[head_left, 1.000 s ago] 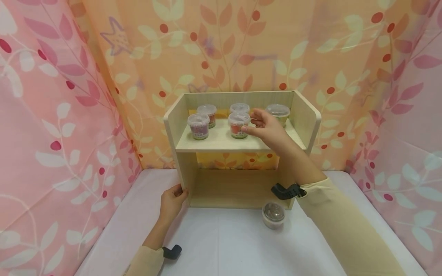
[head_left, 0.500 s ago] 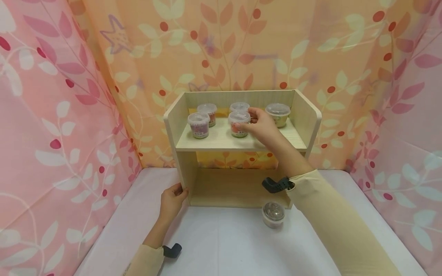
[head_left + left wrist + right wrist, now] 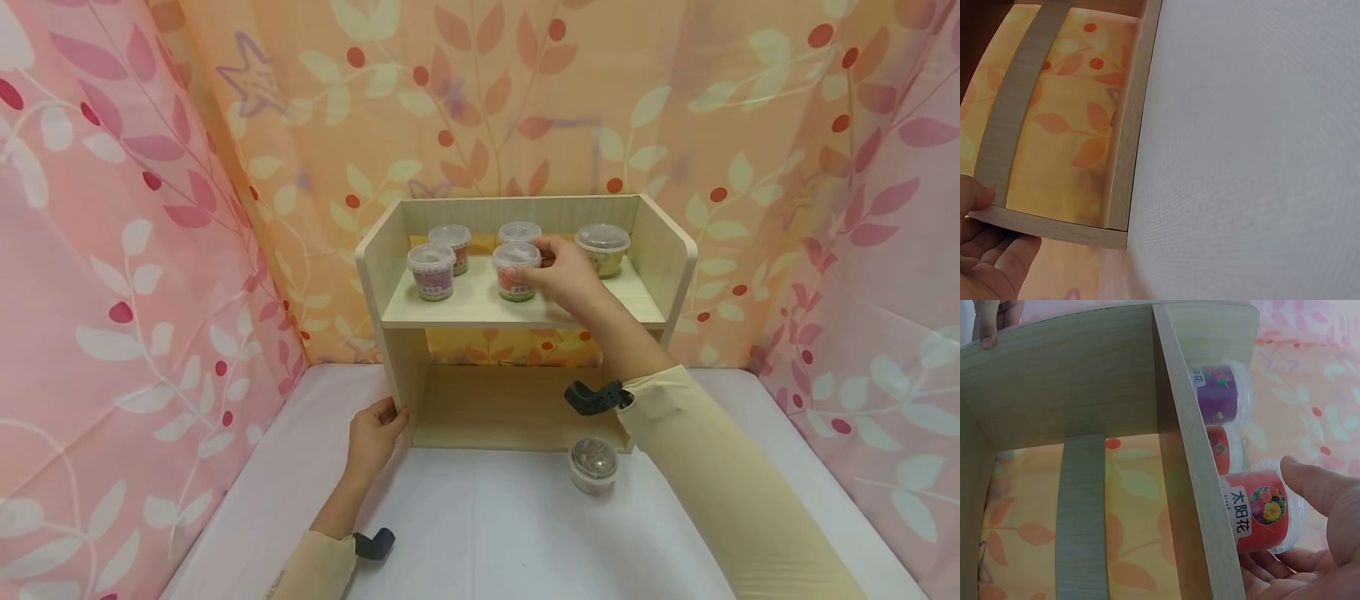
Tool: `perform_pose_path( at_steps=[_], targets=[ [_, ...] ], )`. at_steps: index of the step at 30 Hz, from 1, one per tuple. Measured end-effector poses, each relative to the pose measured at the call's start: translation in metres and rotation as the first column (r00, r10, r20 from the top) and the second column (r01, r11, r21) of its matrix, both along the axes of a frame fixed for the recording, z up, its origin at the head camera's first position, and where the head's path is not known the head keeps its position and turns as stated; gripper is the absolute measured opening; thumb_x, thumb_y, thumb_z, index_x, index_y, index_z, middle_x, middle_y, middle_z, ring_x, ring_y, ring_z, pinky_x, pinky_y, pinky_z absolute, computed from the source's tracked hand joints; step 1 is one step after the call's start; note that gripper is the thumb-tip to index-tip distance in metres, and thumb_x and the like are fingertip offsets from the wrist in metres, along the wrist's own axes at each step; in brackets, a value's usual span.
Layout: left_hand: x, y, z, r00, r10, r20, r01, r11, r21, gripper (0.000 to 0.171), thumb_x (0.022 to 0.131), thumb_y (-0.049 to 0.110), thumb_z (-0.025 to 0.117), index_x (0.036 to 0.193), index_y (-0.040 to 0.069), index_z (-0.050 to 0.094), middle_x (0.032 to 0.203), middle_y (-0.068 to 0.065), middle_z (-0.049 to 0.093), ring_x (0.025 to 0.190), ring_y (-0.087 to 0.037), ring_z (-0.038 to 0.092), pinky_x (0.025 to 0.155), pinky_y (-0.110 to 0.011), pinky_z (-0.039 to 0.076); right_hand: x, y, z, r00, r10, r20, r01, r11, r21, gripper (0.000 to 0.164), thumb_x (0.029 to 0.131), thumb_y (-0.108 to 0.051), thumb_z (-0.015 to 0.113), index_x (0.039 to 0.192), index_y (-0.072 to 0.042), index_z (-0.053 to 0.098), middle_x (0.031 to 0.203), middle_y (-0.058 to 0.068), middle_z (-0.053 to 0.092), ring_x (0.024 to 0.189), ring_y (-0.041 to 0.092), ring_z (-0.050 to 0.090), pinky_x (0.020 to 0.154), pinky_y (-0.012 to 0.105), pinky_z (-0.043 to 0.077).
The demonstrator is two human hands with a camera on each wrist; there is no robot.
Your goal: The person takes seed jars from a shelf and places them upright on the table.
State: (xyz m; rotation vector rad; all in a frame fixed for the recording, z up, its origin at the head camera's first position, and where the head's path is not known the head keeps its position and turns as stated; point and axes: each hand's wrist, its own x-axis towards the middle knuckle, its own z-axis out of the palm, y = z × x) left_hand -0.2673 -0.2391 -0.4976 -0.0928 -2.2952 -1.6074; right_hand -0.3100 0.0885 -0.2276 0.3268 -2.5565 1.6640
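Observation:
My right hand (image 3: 573, 279) holds a small clear-lidded tub with a red picture label (image 3: 1266, 509) at the front middle of the upper shelf, thumb on its near side and fingers behind. Close behind it stands another lidded tub (image 3: 519, 232), partly hidden. My left hand (image 3: 373, 437) grips the front edge of the wooden shelf unit's left side panel (image 3: 402, 387), thumb on one face and fingers on the other, low down near the table. A purple-label tub (image 3: 432, 279) and a red-label tub (image 3: 459, 257) stand on the upper shelf's left.
A wider tub with a yellowish label (image 3: 603, 250) stands at the upper shelf's right. On the white table (image 3: 517, 533), a lidded tub with brownish contents (image 3: 592, 467) sits before the unit's right front corner. Patterned curtains (image 3: 480, 100) surround the table's back and sides.
My right hand has moved left from beside the red-label tub and closed on it, and the tub has shifted very slightly. The left hand stays on the side panel.

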Motion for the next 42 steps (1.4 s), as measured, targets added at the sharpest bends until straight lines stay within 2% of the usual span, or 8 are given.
perform_pose_path(
  at_steps=[5, 16, 21, 22, 28, 29, 38, 42],
  targets=[
    [0.0, 0.0, 0.001, 1.0, 0.0, 0.005, 0.0, 1.0, 0.005, 0.037, 0.095, 0.009, 0.072, 0.125, -0.013, 0.066, 0.12, -0.028, 0.07, 0.112, -0.035, 0.07, 0.088, -0.028, 0.06, 0.0, -0.002, -0.001, 1.0, 0.005, -0.01, -0.005, 1.0, -0.028, 0.079, 0.086, -0.032, 0.085, 0.149, -0.003, 0.048, 0.14, 0.01, 0.058, 0.128, 0.023, 0.055, 0.113, 0.039, 0.046],
    [0.001, 0.0, 0.001, 1.0, -0.013, 0.018, 0.013, 1.0, 0.01, 0.04, 0.096, 0.01, 0.072, 0.127, -0.013, 0.064, 0.123, -0.029, 0.068, 0.115, -0.036, 0.068, 0.09, -0.03, 0.059, 0.012, 0.003, -0.004, 0.999, -0.03, -0.045, 0.027, 0.998, -0.06, 0.087, 0.083, -0.038, 0.087, 0.151, -0.004, 0.045, 0.143, 0.009, 0.056, 0.128, 0.023, 0.055, 0.111, 0.039, 0.048],
    [0.002, 0.001, 0.002, 1.0, -0.011, 0.013, 0.011, 1.0, 0.005, 0.038, 0.096, 0.01, 0.071, 0.126, -0.012, 0.065, 0.121, -0.028, 0.069, 0.114, -0.036, 0.069, 0.089, -0.028, 0.059, 0.025, 0.009, -0.004, 0.999, -0.008, -0.047, 0.004, 0.996, -0.089, 0.082, 0.084, -0.038, 0.086, 0.148, -0.006, 0.047, 0.142, 0.007, 0.056, 0.127, 0.021, 0.056, 0.111, 0.039, 0.048],
    [0.005, 0.002, 0.007, 1.0, -0.013, 0.017, 0.013, 1.0, 0.003, 0.037, 0.096, 0.008, 0.07, 0.126, -0.013, 0.065, 0.122, -0.03, 0.068, 0.114, -0.037, 0.069, 0.089, -0.028, 0.059, 0.028, 0.01, -0.004, 0.999, -0.004, -0.048, 0.0, 0.996, -0.093, 0.081, 0.084, -0.038, 0.086, 0.148, -0.007, 0.048, 0.141, 0.006, 0.056, 0.127, 0.021, 0.056, 0.11, 0.038, 0.048],
    [0.006, 0.002, 0.01, 1.0, -0.013, 0.022, 0.013, 1.0, -0.008, 0.036, 0.096, 0.008, 0.07, 0.125, -0.013, 0.066, 0.121, -0.028, 0.07, 0.112, -0.035, 0.07, 0.087, -0.028, 0.06, 0.046, 0.016, -0.007, 0.999, 0.007, -0.054, -0.013, 0.995, -0.102, 0.077, 0.085, -0.036, 0.086, 0.146, -0.007, 0.049, 0.136, 0.006, 0.058, 0.122, 0.021, 0.058, 0.104, 0.033, 0.052],
    [0.003, 0.0, 0.005, 1.0, -0.012, 0.019, 0.012, 1.0, -0.008, 0.036, 0.096, 0.01, 0.071, 0.125, -0.011, 0.066, 0.121, -0.027, 0.07, 0.112, -0.033, 0.071, 0.086, -0.027, 0.06, 0.05, 0.017, -0.007, 0.999, 0.011, -0.052, -0.017, 0.994, -0.105, 0.077, 0.085, -0.035, 0.085, 0.146, -0.007, 0.049, 0.136, 0.007, 0.058, 0.122, 0.021, 0.058, 0.102, 0.032, 0.053],
    [0.003, -0.001, 0.002, 1.0, -0.02, 0.019, 0.021, 1.0, -0.008, 0.038, 0.096, 0.01, 0.07, 0.127, -0.013, 0.065, 0.121, -0.028, 0.07, 0.111, -0.034, 0.071, 0.086, -0.028, 0.061, 0.08, 0.024, -0.021, 0.999, 0.043, -0.02, -0.045, 0.989, -0.142, 0.076, 0.088, -0.028, 0.084, 0.15, -0.008, 0.045, 0.139, 0.008, 0.056, 0.122, 0.023, 0.057, 0.09, 0.017, 0.054],
    [0.002, -0.001, 0.002, 1.0, -0.018, 0.012, 0.019, 1.0, -0.013, 0.037, 0.096, 0.009, 0.071, 0.126, -0.012, 0.066, 0.12, -0.027, 0.07, 0.11, -0.034, 0.071, 0.085, -0.028, 0.061, 0.094, 0.023, -0.03, 0.998, 0.057, -0.031, -0.061, 0.986, -0.155, 0.076, 0.087, -0.024, 0.084, 0.15, -0.006, 0.045, 0.137, 0.01, 0.056, 0.12, 0.023, 0.058, 0.089, 0.014, 0.053]
  ],
)
